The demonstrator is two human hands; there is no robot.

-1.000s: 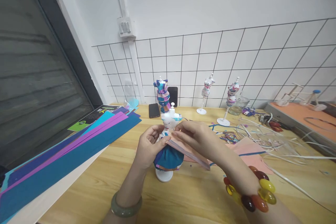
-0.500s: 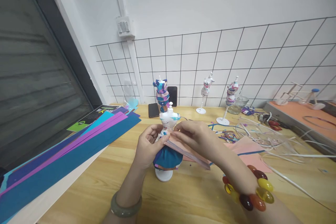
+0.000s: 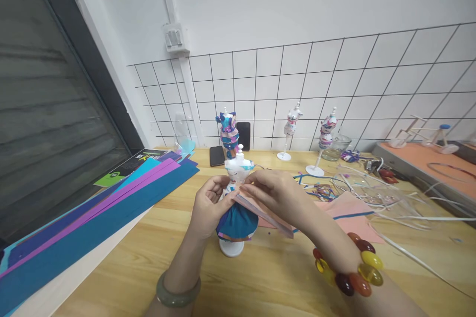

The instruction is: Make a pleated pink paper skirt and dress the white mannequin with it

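A small white dress-form mannequin (image 3: 238,171) stands upright in front of me, wearing a teal skirt (image 3: 240,224) with a multicoloured hem. Around its waist, the fingertips of my left hand (image 3: 211,205) are pinched on the end of a pale pink strip of material (image 3: 266,215). My right hand (image 3: 273,195) is closed on the same strip from the right, fingers near the mannequin's waist. The strip slants down to the right, in front of the skirt, and its loose end hangs free. My fingers hide part of the waist.
Coloured sheets (image 3: 148,200) lie at left. Behind are a dressed mannequin (image 3: 228,131), two phones, and two more mannequins (image 3: 293,121) on stands. Pink material (image 3: 353,210), cords and clear plastic (image 3: 372,190) spread at right, near a glass (image 3: 336,147) and an orange-topped box (image 3: 427,158).
Very little differs. The strip's loose end has shifted slightly up and left. Both hands keep their hold at the mannequin's waist.
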